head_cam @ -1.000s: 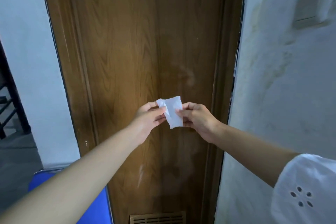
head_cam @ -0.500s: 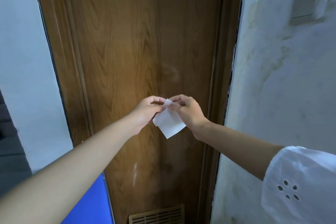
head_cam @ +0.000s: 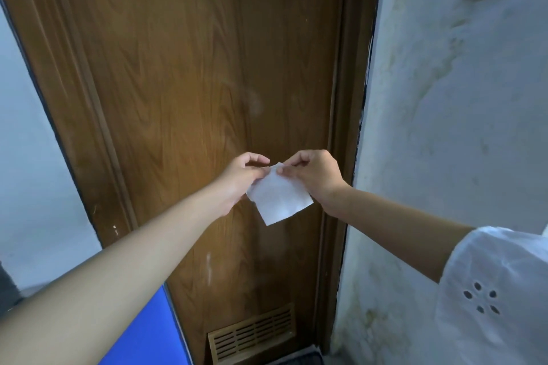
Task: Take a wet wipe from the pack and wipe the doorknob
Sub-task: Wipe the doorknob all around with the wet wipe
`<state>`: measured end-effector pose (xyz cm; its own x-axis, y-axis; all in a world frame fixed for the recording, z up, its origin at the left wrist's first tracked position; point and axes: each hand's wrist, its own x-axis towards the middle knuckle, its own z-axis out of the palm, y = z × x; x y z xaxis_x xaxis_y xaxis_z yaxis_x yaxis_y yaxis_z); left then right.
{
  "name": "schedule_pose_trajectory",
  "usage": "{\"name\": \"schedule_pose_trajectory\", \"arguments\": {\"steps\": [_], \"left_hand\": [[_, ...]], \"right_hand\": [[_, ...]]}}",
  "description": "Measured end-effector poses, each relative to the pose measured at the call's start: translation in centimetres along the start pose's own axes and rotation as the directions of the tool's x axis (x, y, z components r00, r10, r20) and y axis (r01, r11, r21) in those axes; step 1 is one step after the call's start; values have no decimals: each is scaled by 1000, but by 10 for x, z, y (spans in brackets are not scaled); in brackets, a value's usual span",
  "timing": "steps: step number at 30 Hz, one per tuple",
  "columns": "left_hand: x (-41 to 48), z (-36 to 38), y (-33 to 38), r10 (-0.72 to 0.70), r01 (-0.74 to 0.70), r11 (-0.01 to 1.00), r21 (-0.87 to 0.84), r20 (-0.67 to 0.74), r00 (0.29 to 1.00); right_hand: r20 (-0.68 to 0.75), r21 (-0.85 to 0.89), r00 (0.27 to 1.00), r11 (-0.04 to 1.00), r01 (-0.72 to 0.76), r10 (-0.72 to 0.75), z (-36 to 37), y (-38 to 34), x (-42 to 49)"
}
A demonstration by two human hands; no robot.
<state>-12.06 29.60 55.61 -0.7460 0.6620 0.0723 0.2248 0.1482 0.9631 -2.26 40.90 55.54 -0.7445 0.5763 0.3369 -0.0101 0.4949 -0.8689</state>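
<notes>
Low and left of the door you have one blue panel. In front of the door's middle, your left hand pinches the top corner of the one white wipe. Your right hand pinches that same corner, and the wipe hangs free below. One slatted vent sits at the door's foot. Right of the door, a rough white wall crowds your right arm.

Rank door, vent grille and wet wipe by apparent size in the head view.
1. door, largest by far.
2. vent grille and wet wipe look close in size; the wipe is nearer the camera, so unranked.
</notes>
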Motion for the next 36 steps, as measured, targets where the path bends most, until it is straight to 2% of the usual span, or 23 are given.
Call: {"name": "schedule_pose_trajectory", "arguments": {"steps": [3,5,8,11,14,16,18,22,25,27,30,32,34,36], "left_hand": [[15,12,-5,7,-3,996,-89,42,999],[28,17,-10,9,8,992,-124,132,991],[56,29,-20,18,-15,1000,-16,224,974],[90,48,-26,-2,1,1000,1,164,986],[129,74,-30,-26,27,1000,-4,131,991],[149,90,-37,-33,32,999,9,112,993],[168,110,-47,-16,13,999,51,72,997],[197,147,-64,-12,16,993,113,-41,999],[216,165,-76,28,-17,996,83,-134,991],[222,171,-80,21,-27,999,-29,-186,982],[229,175,-82,-105,49,959,-278,-189,976],[235,173,-89,-95,44,962,-271,-177,980],[242,171,-96,-27,-5,983,-183,-175,984],[248,168,-101,63,-77,995,-61,-199,978]], "right_hand": [[-1,11,999,999,-40,40,-8,18,16],[4,35,997,996,-81,81,-13,33,29],[89,99,981,978,-183,174,-21,57,52],[252,141,930,941,-308,267,-37,82,78],[398,210,870,894,-396,292,-56,110,105],[357,270,874,859,-435,331,-60,131,113],[237,278,890,850,-447,390,-63,155,121],[10,215,935,912,-348,355,-72,191,143],[-68,156,962,955,-252,265,-80,209,165],[-77,66,977,978,-196,201,-81,216,173],[-55,-103,996,991,-80,75,-77,227,182],[-34,-231,999,973,12,-20,-72,232,186],[11,-394,995,915,91,-95,-65,237,194],[54,-506,993,855,118,-105,-60,237,201]]}}
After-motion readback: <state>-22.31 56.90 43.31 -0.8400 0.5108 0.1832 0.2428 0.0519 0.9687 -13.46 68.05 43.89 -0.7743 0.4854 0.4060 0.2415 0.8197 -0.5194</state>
